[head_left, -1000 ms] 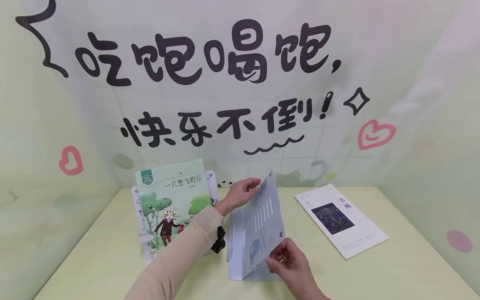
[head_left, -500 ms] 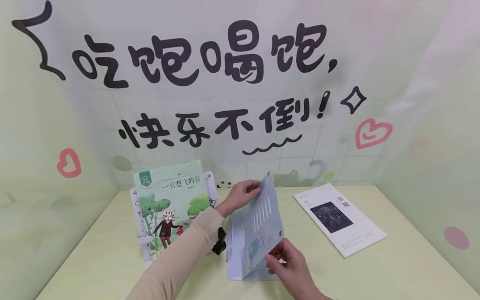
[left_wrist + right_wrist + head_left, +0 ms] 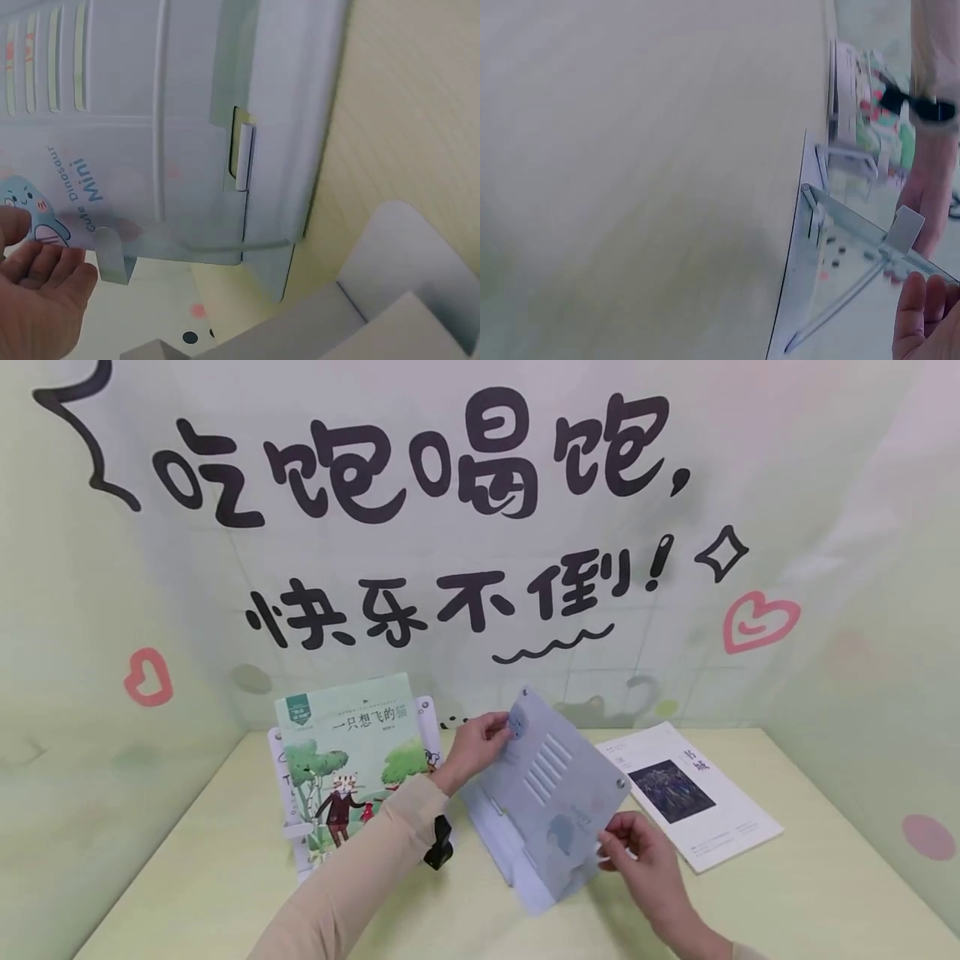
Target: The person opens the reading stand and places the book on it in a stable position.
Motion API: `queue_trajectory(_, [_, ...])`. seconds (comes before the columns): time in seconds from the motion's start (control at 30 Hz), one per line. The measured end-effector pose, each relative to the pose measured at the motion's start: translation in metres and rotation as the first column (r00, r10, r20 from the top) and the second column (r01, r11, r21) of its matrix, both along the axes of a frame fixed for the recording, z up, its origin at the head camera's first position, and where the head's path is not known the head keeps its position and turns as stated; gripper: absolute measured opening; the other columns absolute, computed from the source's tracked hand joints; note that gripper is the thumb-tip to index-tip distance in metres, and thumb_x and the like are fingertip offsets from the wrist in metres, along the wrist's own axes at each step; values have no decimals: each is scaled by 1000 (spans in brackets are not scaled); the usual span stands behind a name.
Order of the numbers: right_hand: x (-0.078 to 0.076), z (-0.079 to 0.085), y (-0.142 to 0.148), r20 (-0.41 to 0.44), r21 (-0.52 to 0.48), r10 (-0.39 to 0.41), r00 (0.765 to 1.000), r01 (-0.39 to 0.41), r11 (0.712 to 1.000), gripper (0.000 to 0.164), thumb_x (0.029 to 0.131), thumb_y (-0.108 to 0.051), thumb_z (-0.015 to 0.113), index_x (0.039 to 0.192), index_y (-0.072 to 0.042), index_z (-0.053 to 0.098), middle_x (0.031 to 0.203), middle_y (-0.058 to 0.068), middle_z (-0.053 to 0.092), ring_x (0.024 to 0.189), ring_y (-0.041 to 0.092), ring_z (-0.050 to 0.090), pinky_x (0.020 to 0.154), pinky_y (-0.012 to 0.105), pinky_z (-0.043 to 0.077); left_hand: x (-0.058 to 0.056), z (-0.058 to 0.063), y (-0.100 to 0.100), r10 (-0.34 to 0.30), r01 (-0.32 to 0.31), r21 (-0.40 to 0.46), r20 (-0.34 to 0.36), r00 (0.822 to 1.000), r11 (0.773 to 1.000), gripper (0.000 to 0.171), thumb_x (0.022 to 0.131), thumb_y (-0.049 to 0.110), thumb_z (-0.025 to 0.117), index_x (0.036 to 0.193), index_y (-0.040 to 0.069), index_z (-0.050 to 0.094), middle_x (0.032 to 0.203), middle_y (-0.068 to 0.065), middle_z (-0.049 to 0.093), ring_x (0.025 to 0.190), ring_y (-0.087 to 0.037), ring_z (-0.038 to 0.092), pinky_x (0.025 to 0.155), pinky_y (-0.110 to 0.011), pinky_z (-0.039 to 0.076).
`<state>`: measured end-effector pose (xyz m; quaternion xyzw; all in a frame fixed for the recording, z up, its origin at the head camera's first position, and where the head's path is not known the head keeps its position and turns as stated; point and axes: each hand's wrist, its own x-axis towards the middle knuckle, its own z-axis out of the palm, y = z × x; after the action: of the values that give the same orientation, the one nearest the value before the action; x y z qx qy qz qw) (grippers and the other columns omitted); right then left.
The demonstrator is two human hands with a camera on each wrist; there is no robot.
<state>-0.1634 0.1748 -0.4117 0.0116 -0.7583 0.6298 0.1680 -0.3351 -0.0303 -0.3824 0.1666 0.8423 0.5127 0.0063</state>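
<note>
A pale blue metal book stand (image 3: 573, 802), with slots and a cartoon dinosaur print, stands tilted up on its base in the middle of the table. My left hand (image 3: 476, 747) pinches its upper left edge, thumb in front and fingers behind in the left wrist view. At the lower right edge my right hand (image 3: 648, 864) grips with curled fingers; the fingertips are partly hidden. In the right wrist view, the stand's base (image 3: 799, 262) and a slanted support strut (image 3: 836, 304) show from the side.
Left of my hands, a green picture book (image 3: 375, 739) leans on a second, white book stand (image 3: 429, 722). A white magazine (image 3: 731, 839) lies flat on the table (image 3: 202, 877) to the right. A printed wall (image 3: 480, 552) closes off the back.
The book stand has turned so that its slotted plate faces me more, its lower edge swinging right. My right hand moved right and slightly up with it; the left hand stayed nearly in place.
</note>
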Motion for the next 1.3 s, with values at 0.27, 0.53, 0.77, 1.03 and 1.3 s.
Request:
queue_trajectory(0.27, [-41, 9, 37, 132, -47, -78, 988, 85, 995, 15, 91, 3, 55, 103, 11, 50, 78, -6, 59, 70, 5, 60, 65, 24, 56, 15, 0, -12, 114, -112, 56, -35, 993, 992, 36, 94, 9, 53, 128, -1, 53, 123, -18, 60, 112, -29, 59, 93, -35, 50])
queue_trajectory(0.53, [-87, 12, 45, 164, -6, -134, 977, 137, 991, 20, 94, -6, 55, 107, 8, 52, 80, -3, 59, 67, 1, 59, 65, 23, 56, 32, -7, -20, 208, -199, 153, -41, 977, 968, 36, 92, 6, 55, 127, -3, 53, 125, -21, 58, 112, -31, 59, 93, -36, 49])
queue_trajectory(0.77, [-120, 14, 43, 143, 40, -161, 977, 157, 987, 21, 94, -7, 55, 109, 7, 57, 86, 7, 60, 68, 1, 58, 65, 22, 56, 48, -12, -20, 258, -254, 215, 11, 966, 943, 42, 93, 8, 54, 133, -1, 47, 133, -20, 52, 119, -31, 55, 97, -37, 46])
queue_trajectory(1.03, [-145, 16, 36, 122, 102, -188, 975, 176, 979, 19, 92, -5, 57, 107, 6, 61, 93, 14, 62, 68, -1, 56, 68, 24, 56, 58, -17, -20, 272, -268, 249, 20, 962, 931, 47, 93, 8, 53, 138, 0, 42, 140, -17, 45, 127, -29, 48, 100, -35, 43])
queue_trajectory(1.3, [-162, 18, 35, 126, 189, -195, 973, 169, 967, 19, 93, -6, 55, 109, 3, 61, 98, 17, 61, 76, 7, 55, 68, 20, 54, 64, -19, -14, 281, -274, 279, 13, 960, 920, 51, 93, 8, 54, 141, 3, 38, 144, -12, 41, 131, -29, 43, 101, -36, 41])
